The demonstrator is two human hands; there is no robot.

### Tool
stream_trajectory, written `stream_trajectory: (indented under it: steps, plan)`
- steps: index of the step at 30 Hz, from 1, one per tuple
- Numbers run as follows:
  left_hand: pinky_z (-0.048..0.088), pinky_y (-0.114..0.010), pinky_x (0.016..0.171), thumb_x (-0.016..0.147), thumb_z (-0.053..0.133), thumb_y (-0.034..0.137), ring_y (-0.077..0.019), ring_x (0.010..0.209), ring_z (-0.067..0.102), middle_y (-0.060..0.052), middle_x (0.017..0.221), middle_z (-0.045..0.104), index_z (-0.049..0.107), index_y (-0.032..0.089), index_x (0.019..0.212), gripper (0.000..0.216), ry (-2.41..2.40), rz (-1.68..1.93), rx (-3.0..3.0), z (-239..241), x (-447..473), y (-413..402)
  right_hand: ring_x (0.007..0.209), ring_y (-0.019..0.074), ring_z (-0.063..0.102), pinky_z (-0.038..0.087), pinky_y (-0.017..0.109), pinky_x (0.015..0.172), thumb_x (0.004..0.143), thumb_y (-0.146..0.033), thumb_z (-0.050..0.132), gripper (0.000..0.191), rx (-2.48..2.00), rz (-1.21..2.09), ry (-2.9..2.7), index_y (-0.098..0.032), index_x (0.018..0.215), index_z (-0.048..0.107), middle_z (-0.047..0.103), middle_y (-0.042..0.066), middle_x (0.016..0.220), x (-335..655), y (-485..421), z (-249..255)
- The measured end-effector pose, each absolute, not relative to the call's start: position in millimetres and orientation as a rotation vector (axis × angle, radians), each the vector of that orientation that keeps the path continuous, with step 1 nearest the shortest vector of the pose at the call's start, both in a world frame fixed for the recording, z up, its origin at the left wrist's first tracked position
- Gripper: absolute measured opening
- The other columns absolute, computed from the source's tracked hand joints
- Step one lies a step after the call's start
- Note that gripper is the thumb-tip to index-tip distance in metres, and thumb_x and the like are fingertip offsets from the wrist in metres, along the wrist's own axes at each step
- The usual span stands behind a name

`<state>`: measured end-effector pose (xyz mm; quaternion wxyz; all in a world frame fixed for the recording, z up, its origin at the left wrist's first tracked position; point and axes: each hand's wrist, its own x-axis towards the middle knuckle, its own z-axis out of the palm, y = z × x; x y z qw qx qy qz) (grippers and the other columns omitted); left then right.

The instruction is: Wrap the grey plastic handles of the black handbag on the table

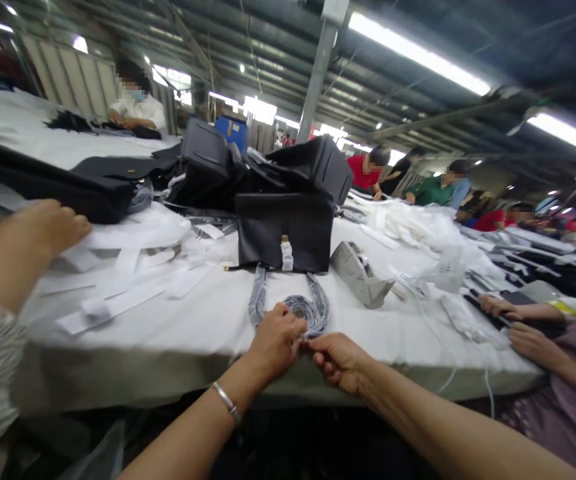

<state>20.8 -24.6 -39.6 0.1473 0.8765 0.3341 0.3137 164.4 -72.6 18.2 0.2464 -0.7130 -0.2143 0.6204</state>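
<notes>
A black handbag (284, 220) stands on the white-covered table, its front clasp wrapped in white. From its lower side a plastic-wrapped handle (258, 293) loops toward me. Inside that loop lies a coiled, plastic-wrapped strap (302, 308). My left hand (279, 339), with a silver bangle at the wrist, is closed on the near side of the coil. Its fingers partly hide the strap. Close beside it, my right hand (341, 360) pinches at the coil's near edge; what lies between thumb and finger is too small to make out.
A grey tape dispenser (363, 273) stands right of the bag. White paper strips (118, 293) lie at left, near a co-worker's hand (43, 233). More black bags (208, 160) are piled behind. At right, another co-worker's hands (518, 320) hold dark material; white wrapping (418, 230) lies beyond.
</notes>
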Motion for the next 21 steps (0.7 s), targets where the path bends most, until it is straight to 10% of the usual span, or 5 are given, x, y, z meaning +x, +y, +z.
stream_trajectory:
  steps: [21]
  plan:
    - [0.047, -0.04, 0.086, 0.076, 0.055, 0.012, -0.0269, 0.098, 0.054, -0.009, 0.097, 0.058, 0.058, 0.018, 0.106, 0.03, 0.976, 0.972, 2.491, -50.0, 20.5, -18.4, 0.028, 0.0037, 0.026, 0.016, 0.013, 0.031, 0.084, -0.017, 0.054, 0.017, -1.873, 1.579, -0.664, -0.015, 0.067, 0.054, 0.041, -0.007, 0.038, 165.7, -80.2, 18.6]
